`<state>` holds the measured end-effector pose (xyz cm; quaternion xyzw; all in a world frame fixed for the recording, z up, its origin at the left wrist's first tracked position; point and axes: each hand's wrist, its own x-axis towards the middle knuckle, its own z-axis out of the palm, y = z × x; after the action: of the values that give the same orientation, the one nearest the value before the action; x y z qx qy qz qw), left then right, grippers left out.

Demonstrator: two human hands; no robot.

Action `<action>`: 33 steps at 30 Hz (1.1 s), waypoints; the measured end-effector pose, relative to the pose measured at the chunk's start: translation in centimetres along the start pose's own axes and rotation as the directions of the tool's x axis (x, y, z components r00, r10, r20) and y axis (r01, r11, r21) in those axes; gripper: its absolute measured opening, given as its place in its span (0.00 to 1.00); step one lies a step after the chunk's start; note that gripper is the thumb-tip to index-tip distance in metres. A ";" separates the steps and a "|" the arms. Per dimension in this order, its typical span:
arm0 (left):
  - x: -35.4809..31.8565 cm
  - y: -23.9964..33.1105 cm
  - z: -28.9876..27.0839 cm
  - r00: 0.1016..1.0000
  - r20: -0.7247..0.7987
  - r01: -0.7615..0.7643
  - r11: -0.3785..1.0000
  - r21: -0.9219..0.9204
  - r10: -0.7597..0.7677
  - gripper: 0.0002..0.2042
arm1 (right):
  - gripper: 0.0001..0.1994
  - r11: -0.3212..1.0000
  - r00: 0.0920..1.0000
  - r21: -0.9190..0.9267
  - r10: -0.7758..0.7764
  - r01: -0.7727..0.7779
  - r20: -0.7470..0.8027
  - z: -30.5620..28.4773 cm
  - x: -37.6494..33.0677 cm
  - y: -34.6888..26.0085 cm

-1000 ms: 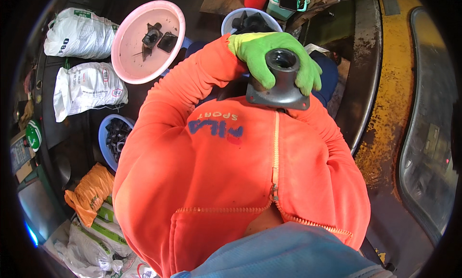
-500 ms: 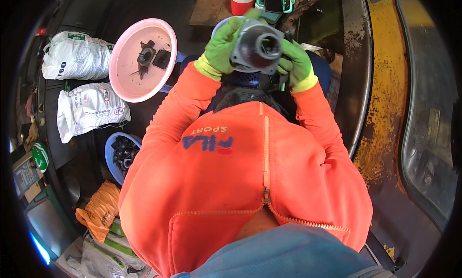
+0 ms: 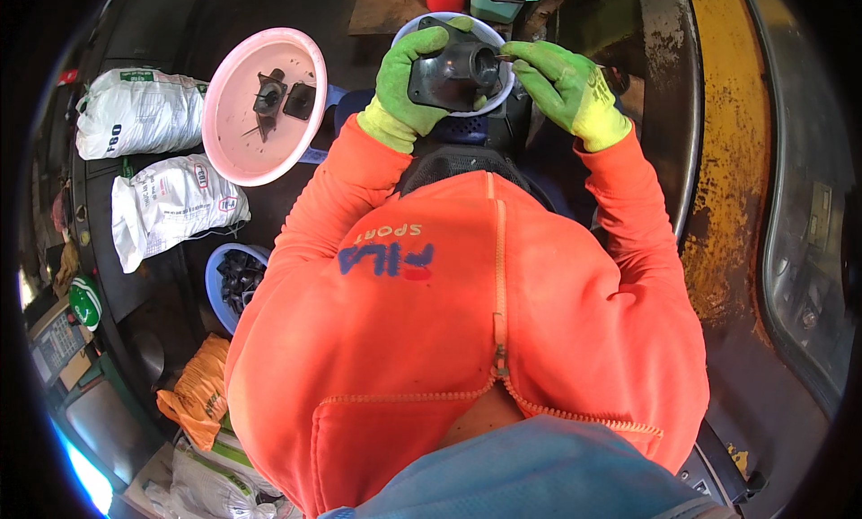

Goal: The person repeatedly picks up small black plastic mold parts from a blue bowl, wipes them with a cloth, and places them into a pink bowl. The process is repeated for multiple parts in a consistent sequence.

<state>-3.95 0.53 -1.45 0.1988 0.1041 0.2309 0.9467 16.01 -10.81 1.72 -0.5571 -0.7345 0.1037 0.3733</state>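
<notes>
Gripping: your left hand clamps the black part by its square base.
Opening: faces your right hand.
Right fingertips: drawn close just beside it; whether they pinch anything, unclear.

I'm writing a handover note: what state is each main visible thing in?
Black square-flanged part with round neck: held, neck facing right.
Left green-gloved hand: grip closed on the part.
Right green-gloved hand: fingers at the neck's opening; grip unclear.
Pink round plastic basin: a few black pieces inside.
Blue round plastic basin, lower left: filled with dark pieces.
Orange plastic sack: crumpled.
Orange zip jacket: partly unzipped.
</notes>
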 end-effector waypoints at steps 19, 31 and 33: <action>-0.7 1.5 2.6 0.971 0.082 -0.238 0.937 0.255 0.224 0.37 | 0.12 0.970 0.996 0.227 0.087 -0.088 0.012 1.6 -0.7 -2.1; -0.1 1.1 3.3 0.878 0.249 -0.464 0.857 0.227 0.409 0.38 | 0.13 0.675 0.877 0.596 0.467 -0.435 0.111 3.1 -0.6 -4.5; 0.0 1.1 3.4 0.861 0.265 -0.499 0.823 0.272 0.435 0.40 | 0.13 0.636 0.880 0.644 0.458 -0.425 0.129 3.1 -0.5 -4.7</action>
<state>-3.40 0.34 2.04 0.3956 -0.0020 0.4155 0.8190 10.49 -12.12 1.96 -0.5547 -0.4830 0.4291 0.5242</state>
